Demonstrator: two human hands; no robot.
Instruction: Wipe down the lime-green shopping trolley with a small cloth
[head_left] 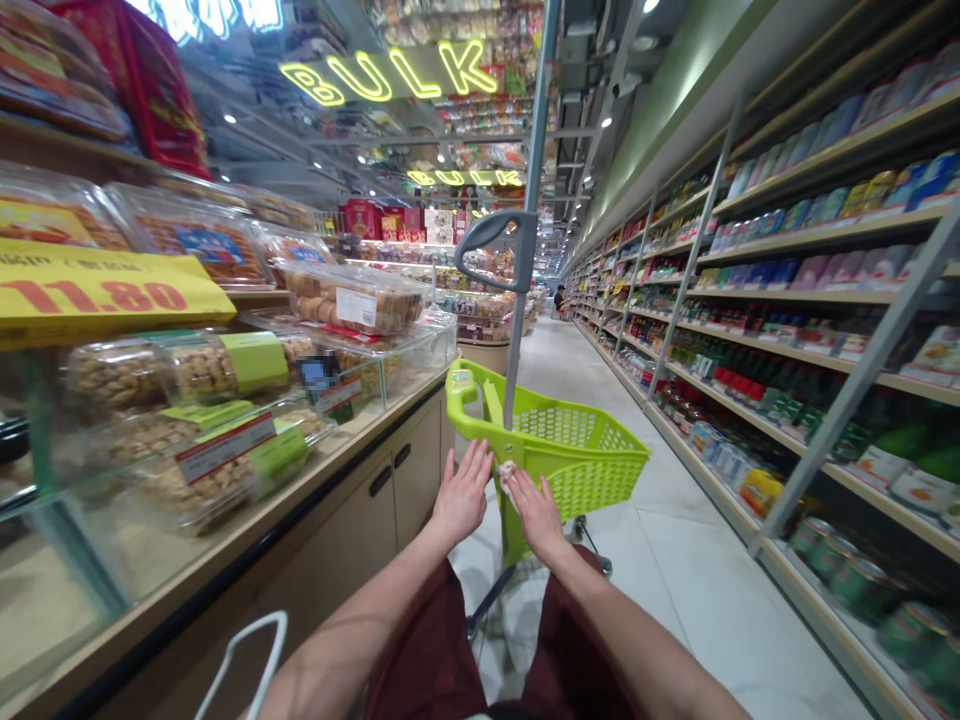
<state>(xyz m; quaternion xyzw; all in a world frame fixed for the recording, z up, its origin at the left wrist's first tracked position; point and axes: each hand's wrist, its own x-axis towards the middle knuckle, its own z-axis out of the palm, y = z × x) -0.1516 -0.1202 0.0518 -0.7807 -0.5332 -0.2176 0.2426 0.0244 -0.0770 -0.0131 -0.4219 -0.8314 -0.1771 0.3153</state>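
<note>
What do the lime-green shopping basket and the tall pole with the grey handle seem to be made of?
The lime-green shopping basket looks like moulded plastic, glossy, with a one-piece grid of holes. The tall pole looks like coated metal, smooth and slim, though a plastic sleeve is possible. The grey handle looks like matte moulded plastic, curved in one piece.

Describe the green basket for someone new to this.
Under the glowing BULK sign, between display bins and wall shelves, find the person's hands. Right ahead of them is a lime-green mesh basket with a tall grey pole, the only one in view.
</note>
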